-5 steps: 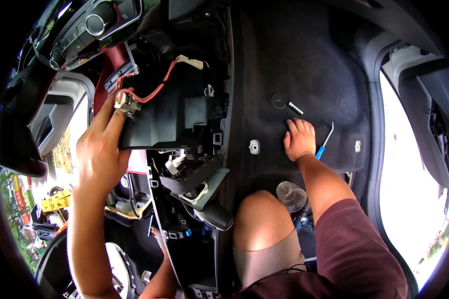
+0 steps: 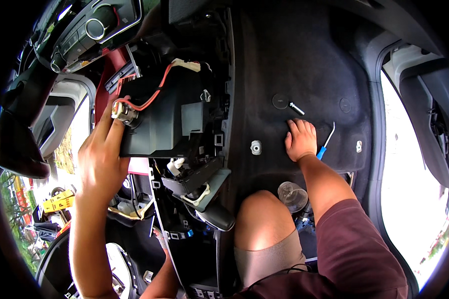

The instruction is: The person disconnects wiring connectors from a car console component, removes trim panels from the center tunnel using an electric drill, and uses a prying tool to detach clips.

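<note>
Head view: left of centre in the frame, black plastic panel [image 2: 154, 142] gripped along its left edge by left hand [image 2: 102, 157], fingertips beside metal socket [image 2: 124, 113] with red wire [image 2: 149, 102]. Right of centre, right hand [image 2: 302, 140] laid on black carpet [image 2: 289, 60], fingers extended (blue-handled pick [image 2: 323, 149] just beside); short silver cylinder [image 2: 297, 108] above fingertips.

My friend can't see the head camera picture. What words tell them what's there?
A person's left hand holds the edge of a black plastic part with a metal socket and red wiring. Their right hand rests on the car's dark floor, near a clear cup and a blue-handled tool with a bent tip.
</note>
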A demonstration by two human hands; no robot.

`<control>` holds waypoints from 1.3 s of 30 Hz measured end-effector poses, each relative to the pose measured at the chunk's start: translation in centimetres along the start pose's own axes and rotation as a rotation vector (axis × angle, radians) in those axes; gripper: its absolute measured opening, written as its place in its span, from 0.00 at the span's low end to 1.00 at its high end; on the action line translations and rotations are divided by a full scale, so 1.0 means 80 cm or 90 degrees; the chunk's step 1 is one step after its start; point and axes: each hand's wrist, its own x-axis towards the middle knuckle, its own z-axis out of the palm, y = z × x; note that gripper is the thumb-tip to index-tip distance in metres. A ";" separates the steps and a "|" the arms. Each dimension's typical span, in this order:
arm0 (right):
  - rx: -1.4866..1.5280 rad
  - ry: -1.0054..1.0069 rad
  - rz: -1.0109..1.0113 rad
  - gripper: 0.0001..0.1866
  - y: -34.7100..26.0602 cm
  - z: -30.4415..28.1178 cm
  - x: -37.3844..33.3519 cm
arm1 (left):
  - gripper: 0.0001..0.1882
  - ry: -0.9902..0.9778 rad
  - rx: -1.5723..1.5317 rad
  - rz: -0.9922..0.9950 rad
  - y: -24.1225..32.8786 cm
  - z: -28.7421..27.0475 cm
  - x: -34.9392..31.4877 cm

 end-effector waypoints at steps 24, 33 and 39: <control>-0.011 0.013 -0.009 0.24 -0.004 0.006 -0.001 | 0.34 0.046 -0.020 0.024 -0.010 -0.027 0.016; -0.022 0.001 -0.008 0.24 -0.002 0.003 0.000 | 0.34 0.038 0.032 0.044 -0.026 -0.087 0.010; -0.027 0.002 -0.012 0.25 -0.003 0.007 -0.001 | 0.30 0.052 0.023 0.001 -0.043 -0.133 -0.038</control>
